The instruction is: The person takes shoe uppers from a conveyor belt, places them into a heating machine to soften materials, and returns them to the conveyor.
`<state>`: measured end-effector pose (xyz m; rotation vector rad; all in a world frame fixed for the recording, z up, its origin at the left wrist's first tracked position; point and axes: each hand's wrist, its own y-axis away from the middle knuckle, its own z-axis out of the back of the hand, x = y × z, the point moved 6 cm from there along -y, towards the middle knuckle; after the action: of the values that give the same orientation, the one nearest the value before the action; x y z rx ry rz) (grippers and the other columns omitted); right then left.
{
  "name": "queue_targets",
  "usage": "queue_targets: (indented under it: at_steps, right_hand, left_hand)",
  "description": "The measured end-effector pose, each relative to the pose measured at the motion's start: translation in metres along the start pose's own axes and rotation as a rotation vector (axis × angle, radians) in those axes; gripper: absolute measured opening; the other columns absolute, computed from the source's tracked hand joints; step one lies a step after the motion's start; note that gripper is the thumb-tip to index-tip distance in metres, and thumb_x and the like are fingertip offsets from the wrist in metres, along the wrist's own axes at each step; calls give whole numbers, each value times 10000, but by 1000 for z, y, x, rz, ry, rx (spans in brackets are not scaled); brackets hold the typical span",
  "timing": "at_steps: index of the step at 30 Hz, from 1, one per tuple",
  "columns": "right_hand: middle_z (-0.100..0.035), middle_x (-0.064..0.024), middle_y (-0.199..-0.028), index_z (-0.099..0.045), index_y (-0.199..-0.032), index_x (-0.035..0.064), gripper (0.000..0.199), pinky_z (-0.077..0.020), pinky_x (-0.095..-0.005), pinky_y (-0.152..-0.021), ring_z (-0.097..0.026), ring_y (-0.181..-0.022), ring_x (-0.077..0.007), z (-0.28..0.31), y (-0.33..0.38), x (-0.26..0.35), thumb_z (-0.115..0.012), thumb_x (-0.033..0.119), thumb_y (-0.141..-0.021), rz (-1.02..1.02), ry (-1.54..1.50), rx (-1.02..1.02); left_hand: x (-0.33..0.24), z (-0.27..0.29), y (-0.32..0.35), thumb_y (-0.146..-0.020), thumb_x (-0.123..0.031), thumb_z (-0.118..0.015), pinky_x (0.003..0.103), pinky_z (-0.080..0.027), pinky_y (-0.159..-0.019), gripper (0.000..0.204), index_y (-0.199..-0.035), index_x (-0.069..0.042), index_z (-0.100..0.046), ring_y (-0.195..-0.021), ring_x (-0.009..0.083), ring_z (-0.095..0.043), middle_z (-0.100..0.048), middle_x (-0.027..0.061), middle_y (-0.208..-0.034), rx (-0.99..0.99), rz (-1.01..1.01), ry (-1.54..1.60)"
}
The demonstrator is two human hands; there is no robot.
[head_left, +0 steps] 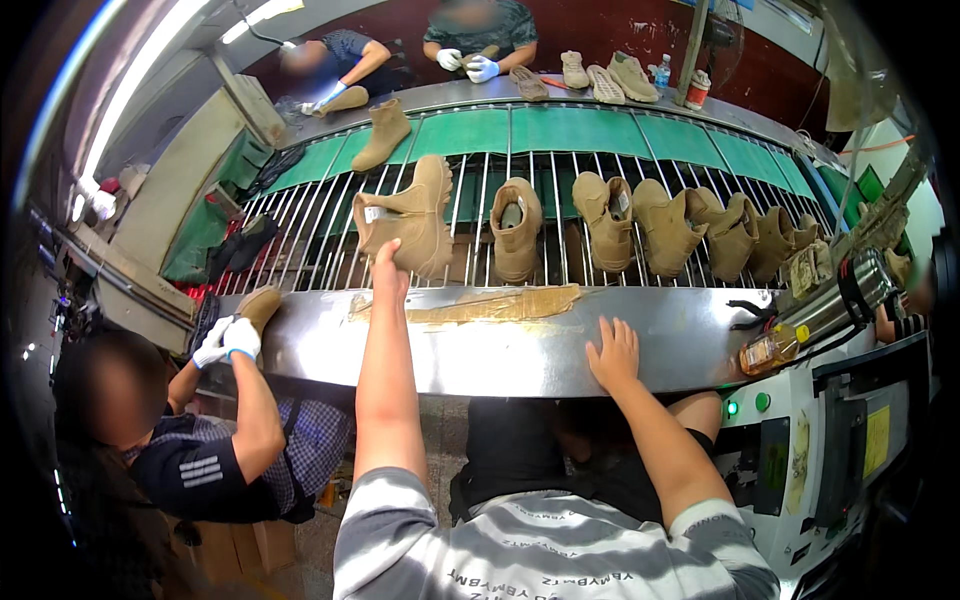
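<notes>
Tan boot [428,222] is pinched by the left hand [390,268], right hand [615,358] spread, bottle [772,350] of yellow liquid farther right.

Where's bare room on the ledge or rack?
Steel ledge: below the brown tape, between forearms; between right hand and yellow-capped bottle. Green strip: right of the far boot. Rack: narrow gaps either side of the second near-row boot. Crowded: rack's right end, boots packed.

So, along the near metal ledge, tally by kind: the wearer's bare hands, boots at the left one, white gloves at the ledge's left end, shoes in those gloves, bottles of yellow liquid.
Bare hands: 2 (left hand, right hand)
Tan boot at the left hand: 1
White gloves: 2
Tan shoe in those gloves: 1
Bottle of yellow liquid: 1
Total: 7
</notes>
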<state>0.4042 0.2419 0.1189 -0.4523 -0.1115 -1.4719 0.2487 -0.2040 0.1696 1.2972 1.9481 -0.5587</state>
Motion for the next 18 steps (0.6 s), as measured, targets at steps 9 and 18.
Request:
queue_targets:
  at_steps: [9, 18]
  right_hand:
    - [-401, -194, -1431, -493, -1363, 81, 593, -222, -494, -1127, -337, -1338, -363, -8, 1, -17, -590, 355, -845, -68, 35, 49]
    - [-406, -182, -1435, -477, -1374, 97, 600, -228, -499, -1129, -341, -1347, -352, -11, -3, -17, -593, 370, -853, -65, 53, 47]
  left_hand:
    - [116, -41, -32, -718, -5, -663, 312, -472, -899, 584, -1277, 15, -494, -1034, 219, -607, -624, 119, -1134, 203, -125, -666]
    - [84, -42, -66, -722, -27, -652, 321, -488, -885, 559, -1271, 1, -548, -1016, 220, -643, -672, 134, -1098, 302, -270, -1004]
